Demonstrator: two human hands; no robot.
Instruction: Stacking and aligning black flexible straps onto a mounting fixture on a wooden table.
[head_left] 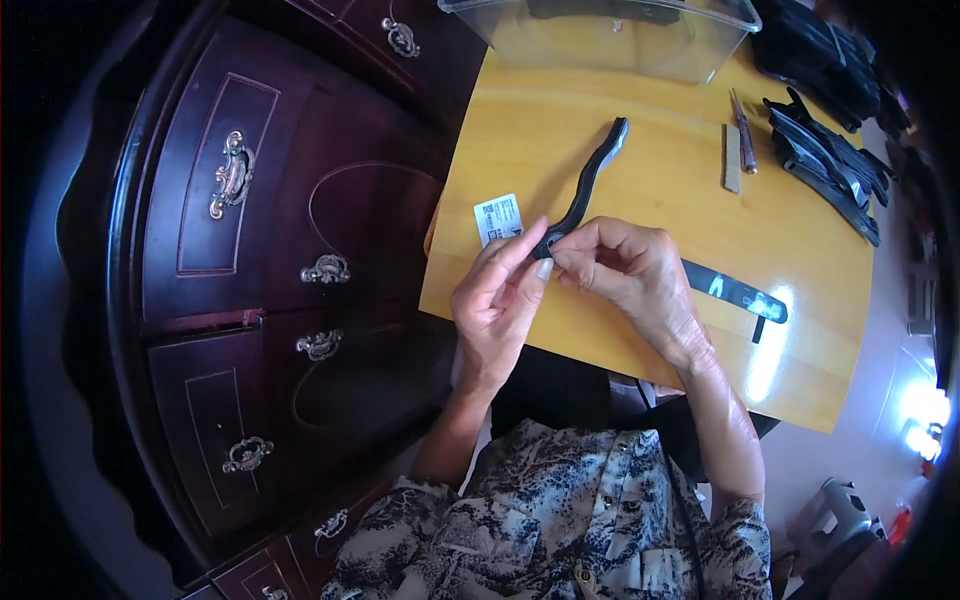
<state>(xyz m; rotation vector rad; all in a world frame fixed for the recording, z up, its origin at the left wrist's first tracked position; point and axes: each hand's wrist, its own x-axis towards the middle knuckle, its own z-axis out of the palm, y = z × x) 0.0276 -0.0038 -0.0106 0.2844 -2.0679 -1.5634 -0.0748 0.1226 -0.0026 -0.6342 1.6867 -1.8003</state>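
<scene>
A long black curved strap rises from my hands toward the far side of the yellow table. My left hand pinches its near end between thumb and fingers. At that same end, the thumb and fingertips of my right hand are closed together against the strap; whether they hold some small part there is hidden. Beside my left fingers lies a white printed card. To the right of my right wrist is a flat black strip, with a short black piece near its end.
A clear plastic bin stands at the table's far edge. On the right lie a thin pointed hand tool, a grey-brown bar and a bundle of black straps. Dark wooden cabinets border the left side; a grey stool stands lower right.
</scene>
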